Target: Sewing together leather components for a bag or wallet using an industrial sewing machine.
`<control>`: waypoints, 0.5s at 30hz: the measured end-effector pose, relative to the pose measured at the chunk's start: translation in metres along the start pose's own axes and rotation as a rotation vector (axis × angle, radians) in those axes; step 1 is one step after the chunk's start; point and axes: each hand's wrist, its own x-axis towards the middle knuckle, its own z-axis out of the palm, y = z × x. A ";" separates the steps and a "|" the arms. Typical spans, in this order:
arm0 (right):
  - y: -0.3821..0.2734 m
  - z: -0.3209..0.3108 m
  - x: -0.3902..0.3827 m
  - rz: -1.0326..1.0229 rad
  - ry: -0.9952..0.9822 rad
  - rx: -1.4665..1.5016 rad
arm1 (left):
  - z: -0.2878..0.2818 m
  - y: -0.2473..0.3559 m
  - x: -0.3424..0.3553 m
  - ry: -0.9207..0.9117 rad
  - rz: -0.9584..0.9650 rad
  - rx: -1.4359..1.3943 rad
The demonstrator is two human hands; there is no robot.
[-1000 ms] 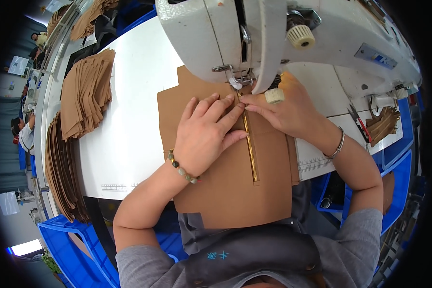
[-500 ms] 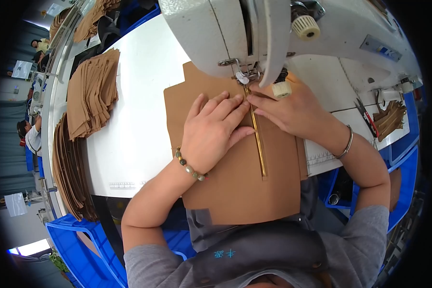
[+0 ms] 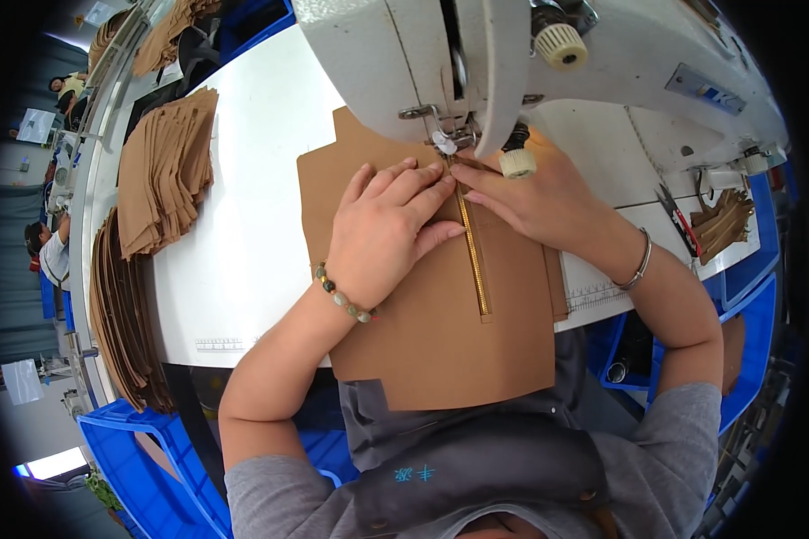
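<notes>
A brown flat panel (image 3: 449, 359) with notched corners lies under the sewing machine (image 3: 395, 54), its near end hanging over my lap. Down the panel runs a narrow slot with a gold-toothed zipper (image 3: 474, 260), its far end at the presser foot (image 3: 447, 142). My left hand (image 3: 386, 211) rests flat on the panel left of the zipper, fingers spread and fingertips close to the foot. On the other side, my right hand (image 3: 521, 193) lies with fingers stretched toward the zipper beside the foot. The machine's knob and head partly cover this hand.
Stacks of brown pieces (image 3: 166, 171) stand at the table's left, with more (image 3: 121, 314) below. Red-handled scissors (image 3: 679, 220) and brown scraps (image 3: 724, 225) lie at right. Blue bins (image 3: 144, 458) flank my lap. Other people sit far left.
The panel and its zipper have slid slightly away from me under the presser foot. Both hands keep nearly the same place on it. The whole view has shifted a little.
</notes>
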 end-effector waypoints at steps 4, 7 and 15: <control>0.001 0.002 -0.001 0.011 -0.007 -0.026 | 0.000 -0.002 0.001 0.012 0.004 -0.004; 0.002 0.002 -0.001 0.002 -0.005 -0.043 | 0.001 -0.004 0.002 0.015 0.006 -0.001; 0.003 0.003 0.001 -0.008 0.021 -0.031 | 0.001 -0.007 0.004 0.030 0.020 -0.048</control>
